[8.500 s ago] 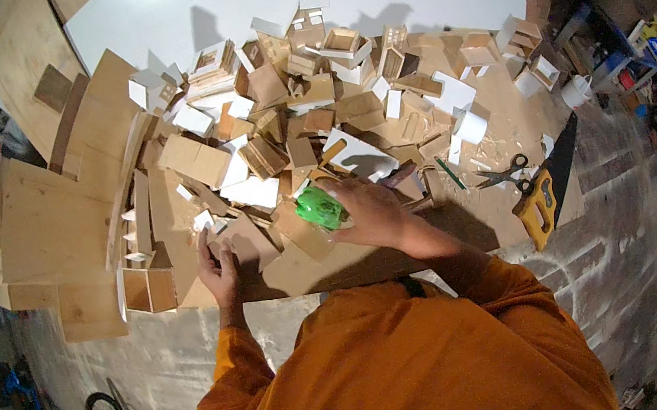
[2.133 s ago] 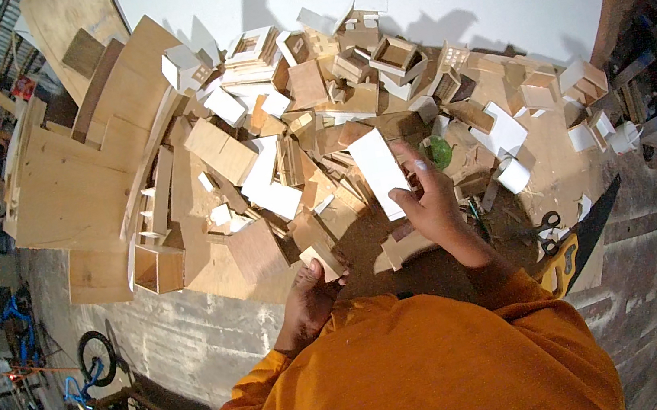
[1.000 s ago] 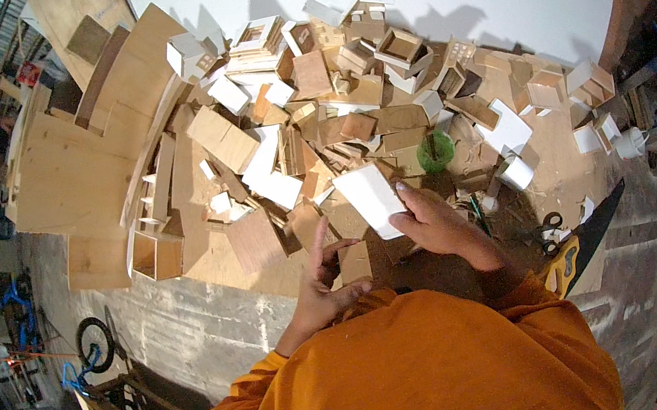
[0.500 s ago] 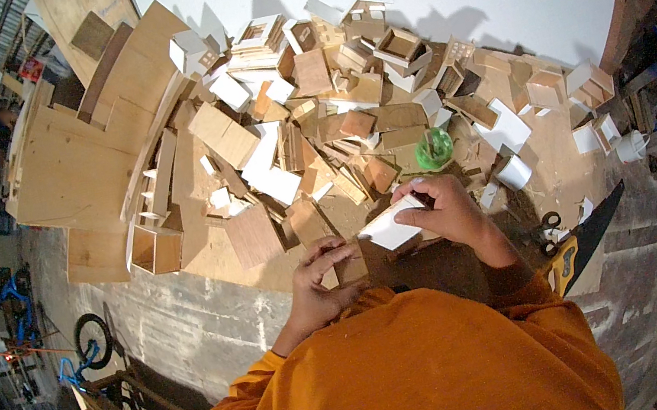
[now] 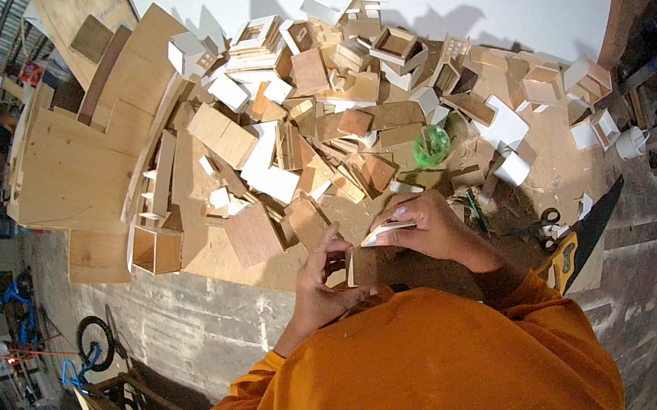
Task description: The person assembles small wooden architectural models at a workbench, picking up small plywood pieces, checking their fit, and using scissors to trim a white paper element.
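While my left hand [image 5: 316, 284] pinches a small wooden piece [image 5: 350, 269], my right hand [image 5: 436, 225] grips a white board [image 5: 378, 235] at its two o'clock, apparently angled so their edges face; whether they touch, I can't tell. Beyond, at one o'clock on the bench [image 5: 199, 243], sits a green cup [image 5: 431, 146].

Workshop: handsaw [image 5: 590, 233], wood offcuts [image 5: 392, 116]

Pale tan along the block [image 5: 350, 269] in the left hand [image 5: 318, 284]; white on the thin piece [image 5: 371, 238] in the right hand [image 5: 431, 226]. Translucent green on the container [image 5: 431, 146]; yellow and black on the saw [image 5: 587, 236] at the tabletop's [image 5: 201, 252] near right corner; orange on the sleeves [image 5: 248, 388].
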{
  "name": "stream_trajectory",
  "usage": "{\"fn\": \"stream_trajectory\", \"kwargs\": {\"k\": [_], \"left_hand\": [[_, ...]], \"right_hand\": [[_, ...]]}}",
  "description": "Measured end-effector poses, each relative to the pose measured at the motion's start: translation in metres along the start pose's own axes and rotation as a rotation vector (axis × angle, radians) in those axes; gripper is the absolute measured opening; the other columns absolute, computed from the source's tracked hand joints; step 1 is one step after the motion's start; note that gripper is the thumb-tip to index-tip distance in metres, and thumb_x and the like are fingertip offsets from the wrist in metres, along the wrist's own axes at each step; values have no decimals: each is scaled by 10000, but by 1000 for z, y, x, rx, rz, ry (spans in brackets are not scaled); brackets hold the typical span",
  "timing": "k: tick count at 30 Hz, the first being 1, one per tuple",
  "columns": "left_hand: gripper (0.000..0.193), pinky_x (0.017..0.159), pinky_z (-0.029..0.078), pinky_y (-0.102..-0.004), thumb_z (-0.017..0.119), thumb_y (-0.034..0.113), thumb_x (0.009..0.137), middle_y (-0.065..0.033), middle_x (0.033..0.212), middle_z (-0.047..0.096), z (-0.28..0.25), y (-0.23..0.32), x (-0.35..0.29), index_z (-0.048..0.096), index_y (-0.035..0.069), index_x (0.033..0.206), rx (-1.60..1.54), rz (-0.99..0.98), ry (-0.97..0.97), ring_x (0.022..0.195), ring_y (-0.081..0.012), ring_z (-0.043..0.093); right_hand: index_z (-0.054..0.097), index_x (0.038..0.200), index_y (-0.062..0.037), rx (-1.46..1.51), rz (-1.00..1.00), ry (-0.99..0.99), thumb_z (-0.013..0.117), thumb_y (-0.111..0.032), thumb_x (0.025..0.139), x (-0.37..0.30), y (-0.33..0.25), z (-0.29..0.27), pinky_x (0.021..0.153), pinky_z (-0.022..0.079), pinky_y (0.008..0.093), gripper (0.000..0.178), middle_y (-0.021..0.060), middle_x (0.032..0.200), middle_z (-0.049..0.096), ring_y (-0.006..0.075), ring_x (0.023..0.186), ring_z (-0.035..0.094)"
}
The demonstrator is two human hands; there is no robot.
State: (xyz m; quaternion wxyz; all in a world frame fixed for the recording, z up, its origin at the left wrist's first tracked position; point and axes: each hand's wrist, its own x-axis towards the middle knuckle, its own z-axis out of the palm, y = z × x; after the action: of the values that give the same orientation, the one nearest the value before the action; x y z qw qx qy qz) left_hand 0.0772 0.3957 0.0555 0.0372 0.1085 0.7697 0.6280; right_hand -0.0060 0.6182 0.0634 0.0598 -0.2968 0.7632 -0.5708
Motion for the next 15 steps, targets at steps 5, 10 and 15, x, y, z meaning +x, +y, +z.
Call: {"fn": "stream_trajectory", "kwargs": {"k": [5,10,15], "left_hand": [[953,931,469,-302,881,53,585,-53,1114,550,-2,-6,-1,382,49,1397,-14,-44,-14,1048,-164,562],[807,957,428,-290,849,29,621,-41,1133,543,-9,-6,-8,463,47,1330,-166,-161,5,1093,-153,528],[701,951,423,-298,814,42,663,-41,1172,540,-19,-6,-17,501,53,1290,-293,-314,24,1098,-153,525]], "right_hand": [[675,869,7,8,81,79,720,-194,793,-5,2,7,660,507,347,219,151,817,657,297,746,663],[636,894,36,-138,203,292,674,-191,840,10,14,-5,577,475,372,236,169,714,626,307,639,635],[651,1044,2,44,239,331,681,-221,827,32,36,9,686,519,350,313,189,868,677,317,786,672]]}}
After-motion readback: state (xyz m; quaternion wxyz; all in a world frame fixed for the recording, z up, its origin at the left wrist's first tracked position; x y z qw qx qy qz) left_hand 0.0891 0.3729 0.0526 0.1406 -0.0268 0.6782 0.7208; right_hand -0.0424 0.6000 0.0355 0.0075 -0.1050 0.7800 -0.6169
